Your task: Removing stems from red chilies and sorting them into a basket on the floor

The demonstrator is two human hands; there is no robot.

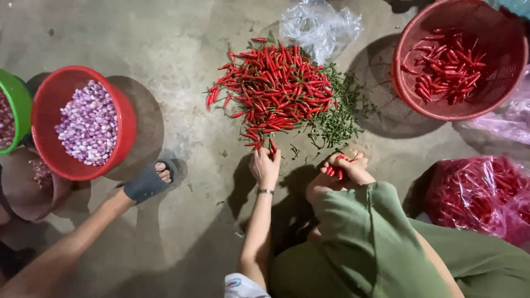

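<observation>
Chilli sorting on a concrete floor, seen from above.

Red basin of shallots [88,122] stood far left. Left hand [265,166] pinched a chilli at the near edge of the chilli pile [273,88]; right hand [345,168] was clamped on a bunch of chillies [334,171]. Red basket [510,66] stood far right. Risk: an overfull right fist likely spilling chillies.
</observation>
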